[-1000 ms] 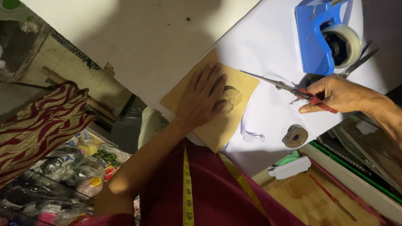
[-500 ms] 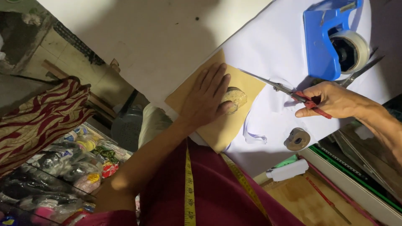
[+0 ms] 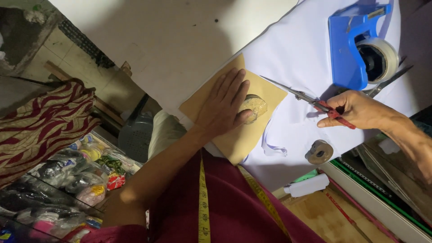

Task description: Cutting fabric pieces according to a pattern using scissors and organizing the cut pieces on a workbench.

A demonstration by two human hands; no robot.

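Tabletop (image 3: 180, 40): white. Lilac fabric (image 3: 297, 58), 1 o'clock. Tape dispenser (image 3: 355, 45), blue, 2 o'clock. Brown card (image 3: 234, 139), centre. Left hand (image 3: 222, 108): fingers flat, pinning card, thumb beside oval pad (image 3: 253, 107). Right hand (image 3: 355, 110): fingers gripping red-handled scissors (image 3: 310, 100), blades shut, 3 o'clock. Keep card pinned.

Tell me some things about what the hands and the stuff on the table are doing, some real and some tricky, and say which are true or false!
1. The left hand lies flat on a brown card. True.
2. The right hand holds red-handled scissors. True.
3. The scissors are cutting the brown card. False: their blades point toward it but stay apart from it, over the white cloth.
4. The blue tape dispenser is under the left hand. False: it stands beyond the right hand.
5. A yellow measuring tape hangs down the person's front. True.
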